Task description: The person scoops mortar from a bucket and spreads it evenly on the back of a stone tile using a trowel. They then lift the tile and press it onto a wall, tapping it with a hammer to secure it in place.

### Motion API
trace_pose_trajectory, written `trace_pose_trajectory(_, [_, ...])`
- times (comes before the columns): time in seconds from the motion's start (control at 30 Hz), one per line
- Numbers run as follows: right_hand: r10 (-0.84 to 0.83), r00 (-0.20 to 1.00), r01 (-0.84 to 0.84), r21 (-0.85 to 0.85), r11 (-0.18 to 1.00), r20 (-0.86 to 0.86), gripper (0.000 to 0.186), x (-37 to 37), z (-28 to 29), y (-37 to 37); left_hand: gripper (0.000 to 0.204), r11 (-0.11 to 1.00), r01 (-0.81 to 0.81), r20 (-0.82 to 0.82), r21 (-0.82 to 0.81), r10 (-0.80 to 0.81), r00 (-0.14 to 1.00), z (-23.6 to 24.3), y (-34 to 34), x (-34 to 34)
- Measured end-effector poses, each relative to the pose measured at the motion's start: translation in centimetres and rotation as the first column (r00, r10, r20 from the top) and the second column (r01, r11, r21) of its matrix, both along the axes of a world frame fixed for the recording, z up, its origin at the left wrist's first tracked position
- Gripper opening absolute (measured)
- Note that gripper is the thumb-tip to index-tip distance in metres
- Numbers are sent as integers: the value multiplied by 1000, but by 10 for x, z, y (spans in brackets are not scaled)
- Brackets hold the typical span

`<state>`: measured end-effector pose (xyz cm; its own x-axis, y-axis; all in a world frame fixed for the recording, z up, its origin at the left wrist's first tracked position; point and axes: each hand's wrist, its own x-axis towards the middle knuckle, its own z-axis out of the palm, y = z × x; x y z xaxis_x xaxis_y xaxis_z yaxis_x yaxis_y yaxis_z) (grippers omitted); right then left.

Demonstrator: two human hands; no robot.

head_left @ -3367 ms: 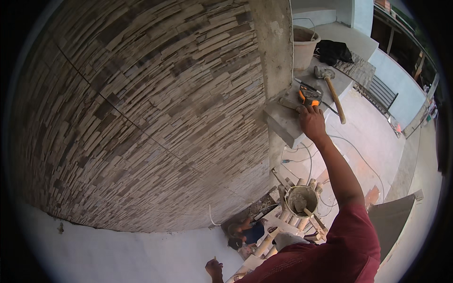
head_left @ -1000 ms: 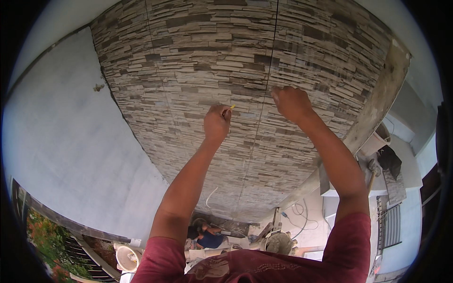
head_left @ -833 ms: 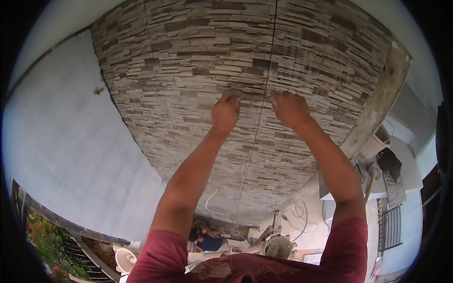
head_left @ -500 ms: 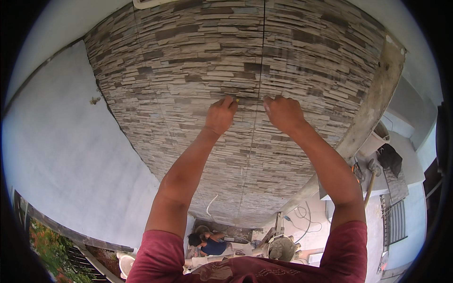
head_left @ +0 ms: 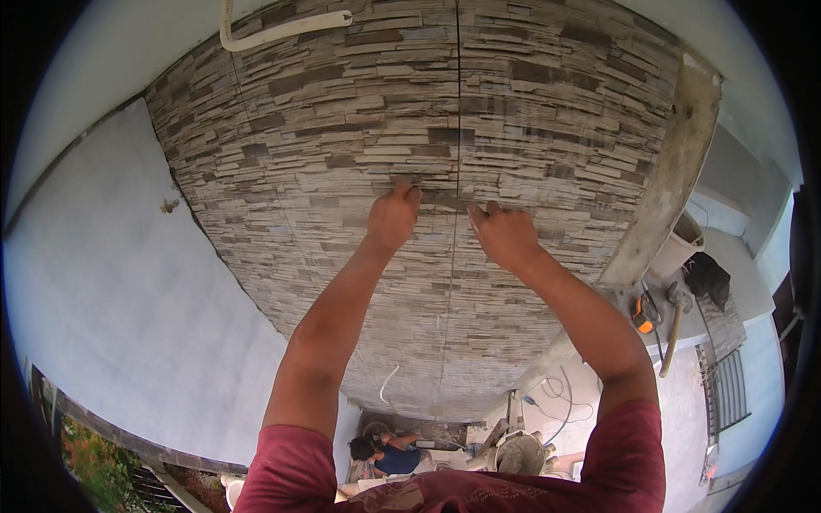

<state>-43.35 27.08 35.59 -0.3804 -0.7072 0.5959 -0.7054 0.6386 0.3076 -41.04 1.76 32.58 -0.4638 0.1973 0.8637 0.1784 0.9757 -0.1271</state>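
Both my arms reach up to a wall of stone-look tiles [head_left: 359,282] in brown and beige strips. My left hand [head_left: 395,215] is closed just left of a dark vertical joint [head_left: 458,111], knuckles near the tile face. On the other side, my right hand [head_left: 506,236] pinches with thumb and fingers toward the joint. A thin, flat grey-brown strip [head_left: 443,201] slants across the joint between the hands, its right end at my right fingertips. Whether my left fingers grip its other end is hidden; its exact kind is unclear.
A white pipe [head_left: 291,32] juts out at the top. At right, a ledge holds an orange-and-black tape measure [head_left: 645,313], a hammer [head_left: 676,325], a black bag [head_left: 706,280] and a bucket [head_left: 680,246]. Far below, another person [head_left: 395,455] crouches near a bucket of grey mix [head_left: 520,453].
My hands sit slightly lower in view, and the right has tilted and moved a little closer to the joint. The strip between them shows more now. The view has shifted, revealing more pipe.
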Motion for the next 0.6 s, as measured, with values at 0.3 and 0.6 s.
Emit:
trace_pose_trajectory(0.3, [78,997,-78,35,996,-1,30,0,10,3,11,995,-38,75,-88,45,996,-2,-8,1])
trace_pose_trajectory(0.6, [12,934,138,-391,910,358,32,77,-111,105,59,995,88,-75,53,-84,994,63,-7,19])
